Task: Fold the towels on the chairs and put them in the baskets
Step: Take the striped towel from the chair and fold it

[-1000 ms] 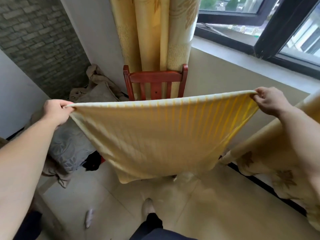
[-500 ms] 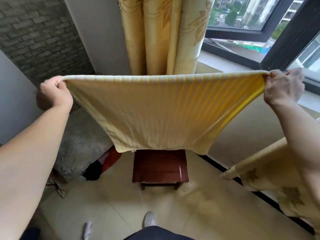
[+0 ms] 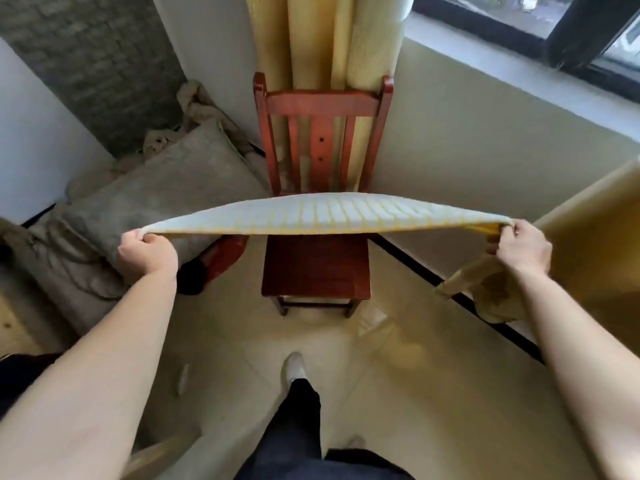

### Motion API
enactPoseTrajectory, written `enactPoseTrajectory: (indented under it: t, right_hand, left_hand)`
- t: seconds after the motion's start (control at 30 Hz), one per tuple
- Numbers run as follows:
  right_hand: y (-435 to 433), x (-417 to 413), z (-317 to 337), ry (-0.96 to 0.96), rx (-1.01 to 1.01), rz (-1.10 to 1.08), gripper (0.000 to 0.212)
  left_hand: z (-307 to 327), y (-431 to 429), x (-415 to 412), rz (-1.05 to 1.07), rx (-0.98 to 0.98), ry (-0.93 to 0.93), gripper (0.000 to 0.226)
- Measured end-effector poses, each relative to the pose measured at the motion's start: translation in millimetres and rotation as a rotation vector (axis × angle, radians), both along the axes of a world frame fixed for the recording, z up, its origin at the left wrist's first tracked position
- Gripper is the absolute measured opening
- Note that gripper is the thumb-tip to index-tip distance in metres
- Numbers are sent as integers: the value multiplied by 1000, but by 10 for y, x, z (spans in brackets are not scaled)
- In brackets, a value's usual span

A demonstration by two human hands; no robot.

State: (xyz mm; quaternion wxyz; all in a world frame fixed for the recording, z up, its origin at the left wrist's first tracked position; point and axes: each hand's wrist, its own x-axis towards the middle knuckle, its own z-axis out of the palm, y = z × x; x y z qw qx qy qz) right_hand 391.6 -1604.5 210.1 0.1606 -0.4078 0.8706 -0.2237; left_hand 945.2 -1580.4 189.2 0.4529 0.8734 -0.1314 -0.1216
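Pale tiled floor [image 3: 398, 375] spreads across the lower part of my feed from this corner room, where gathered yellow curtains [image 3: 311, 39] hang beside a dark-framed window [image 3: 568, 32] and a grey brick wall [image 3: 93, 60]. A large grey cushion [image 3: 162, 199] slumps at left, next to a red-brown wooden slat-back chair [image 3: 320, 103] that stands against the curtains. Over the chair seat I see a yellow-and-white striped towel [image 3: 329, 214], pulled out nearly flat in the air and running side to side in front of the chair back. Its middle bows away from the person. The left hand [image 3: 147, 252] has its fingers curled tight on the towel's left end. The right hand [image 3: 523, 249] pinches the bunched right end between thumb and fingers. A pale shoe [image 3: 294, 365] points toward the chair.
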Motion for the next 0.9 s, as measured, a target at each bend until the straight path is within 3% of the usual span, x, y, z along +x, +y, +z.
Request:
enactPoseTrajectory:
  t: [0.1, 0.17, 0.2, 0.3, 0.4, 0.57, 0.73, 0.83, 0.9]
  right_hand:
    - [258, -2, -685, -510, 10, -246, 32]
    - [384, 6, -1075, -796, 9, -448, 17]
    - [438, 7, -1312, -819, 22, -496, 11]
    - [598, 33, -1868, -750, 40, -551, 21]
    - [694, 45, -2225, -647, 105, -548, 41]
    - [617, 122, -2448, -626, 114, -554, 43]
    - [147, 144, -2518, -672, 21, -658, 38]
    - [-395, 218, -2482, -757, -69, -706, 12]
    - [-784, 254, -2518, -856, -107, -740, 10]
  left_hand:
    - [-672, 284, -67, 173, -71, 336, 39]
    - [-1103, 425, -74, 277, -114, 500, 44]
    - [-1338, 485, -100, 288, -102, 530, 43]
    - [-1885, 643, -162, 242, -2, 531, 31]
    - [-2268, 677, -125, 271, 49, 505, 43]
    - [-2655, 479, 68, 281, 132, 506, 48]
    - [-2875, -24, 358, 259, 159, 528, 45]
    - [-2914, -474, 521, 167, 193, 603, 32]
    - [-2920, -847, 579, 112, 151, 621, 20]
